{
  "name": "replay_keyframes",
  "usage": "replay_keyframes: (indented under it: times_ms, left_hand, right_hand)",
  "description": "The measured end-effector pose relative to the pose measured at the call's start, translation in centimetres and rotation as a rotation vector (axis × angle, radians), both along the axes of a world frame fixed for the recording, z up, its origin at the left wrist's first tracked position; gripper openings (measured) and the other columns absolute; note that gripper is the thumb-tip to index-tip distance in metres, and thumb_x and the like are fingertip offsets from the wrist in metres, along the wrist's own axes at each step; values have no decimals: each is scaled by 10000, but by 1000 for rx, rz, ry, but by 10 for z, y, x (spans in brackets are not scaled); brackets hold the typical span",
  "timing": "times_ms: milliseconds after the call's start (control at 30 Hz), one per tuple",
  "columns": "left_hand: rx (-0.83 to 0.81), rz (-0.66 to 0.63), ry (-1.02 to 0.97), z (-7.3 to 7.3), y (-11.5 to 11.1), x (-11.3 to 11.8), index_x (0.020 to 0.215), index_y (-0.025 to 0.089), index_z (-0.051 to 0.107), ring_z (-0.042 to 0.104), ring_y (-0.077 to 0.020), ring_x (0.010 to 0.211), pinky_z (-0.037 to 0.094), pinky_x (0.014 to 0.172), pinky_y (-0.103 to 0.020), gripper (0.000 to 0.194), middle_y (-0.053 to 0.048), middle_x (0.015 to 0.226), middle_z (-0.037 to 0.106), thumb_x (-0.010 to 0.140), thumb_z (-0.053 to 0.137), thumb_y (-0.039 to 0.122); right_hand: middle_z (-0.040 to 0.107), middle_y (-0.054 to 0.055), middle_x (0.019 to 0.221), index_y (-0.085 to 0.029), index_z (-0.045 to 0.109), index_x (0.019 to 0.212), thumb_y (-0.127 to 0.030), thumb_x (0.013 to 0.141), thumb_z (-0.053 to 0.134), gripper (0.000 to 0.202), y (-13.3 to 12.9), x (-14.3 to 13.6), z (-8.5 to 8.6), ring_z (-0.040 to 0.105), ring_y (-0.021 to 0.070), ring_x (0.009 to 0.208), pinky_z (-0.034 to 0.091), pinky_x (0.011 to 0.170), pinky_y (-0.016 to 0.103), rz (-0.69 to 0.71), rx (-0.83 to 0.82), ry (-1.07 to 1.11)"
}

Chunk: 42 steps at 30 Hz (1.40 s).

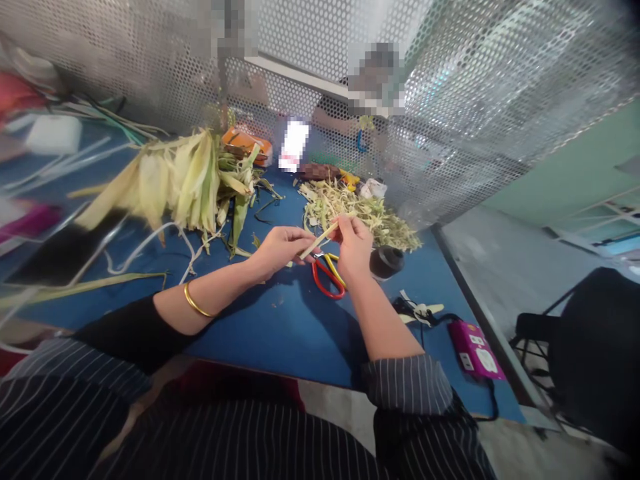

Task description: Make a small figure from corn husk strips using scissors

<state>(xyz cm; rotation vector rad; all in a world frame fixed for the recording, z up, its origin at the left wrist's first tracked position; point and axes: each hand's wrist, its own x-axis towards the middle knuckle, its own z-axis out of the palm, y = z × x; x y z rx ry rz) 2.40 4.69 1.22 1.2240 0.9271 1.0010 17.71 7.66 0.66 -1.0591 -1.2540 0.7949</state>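
Note:
A narrow pale green strip of husk (318,242) stretches between my two hands above the blue table. My left hand (284,250) pinches its lower end, and my right hand (353,241) pinches the upper end between thumb and fingers. Scissors with red and yellow handles (329,281) lie on the table just below the strip, partly hidden by my hands. Behind my right hand spreads a heap of thin shredded husk pieces (370,215). A large bundle of corn husks (175,177) lies at the left back.
A dark round spool (387,262) stands right of my right hand. Farther right lies a purple box (477,350) with a black cable. An orange packet (247,145) and a lit phone (294,145) are at the back, before a perforated metal screen (450,133).

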Motion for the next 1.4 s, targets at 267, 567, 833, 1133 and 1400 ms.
replay_keyframes:
  times_ms: [267, 567, 833, 1133, 1400]
  left_hand:
    - [36, -5, 13, -2, -3, 2, 816, 176, 718, 634, -131, 617, 476, 534, -227, 150, -98, 799, 715, 702, 625, 209]
    - [144, 50, 113, -2, -2, 0, 777, 159, 710, 549, -97, 509, 394, 458, -202, 190, -65, 693, 690, 707, 660, 328]
    - [70, 73, 16, -4, -2, 2, 680, 176, 693, 537, -99, 495, 376, 453, -215, 252, -70, 639, 665, 763, 594, 392]
    - [117, -34, 59, -1, -2, 0, 722, 169, 714, 549, -112, 532, 409, 468, -210, 144, -68, 685, 682, 710, 592, 243]
    - [363, 317, 257, -6, 0, -4, 742, 169, 656, 555, -107, 594, 413, 546, -202, 94, -8, 672, 652, 721, 582, 223]
  right_hand:
    - [486, -27, 587, -205, 567, 750, -488, 825, 490, 303, 0, 1, 1, 458, 106, 557, 399, 575, 247, -10, -13, -18]
    - [512, -27, 567, -192, 601, 738, -495, 805, 526, 320, -3, -2, 1, 462, 102, 538, 395, 563, 243, 52, -38, -26]
    - [515, -27, 561, -193, 605, 728, -506, 795, 535, 328, -5, -5, 2, 469, 98, 528, 405, 550, 238, 92, -100, -37]
    - [476, -40, 553, -201, 593, 733, -513, 795, 522, 326, -1, -4, -3, 449, 93, 511, 391, 526, 232, 83, -117, 4]
    - [548, -28, 640, -191, 527, 740, -493, 688, 664, 335, -15, -16, 3, 517, 106, 571, 414, 533, 227, 236, -269, -77]
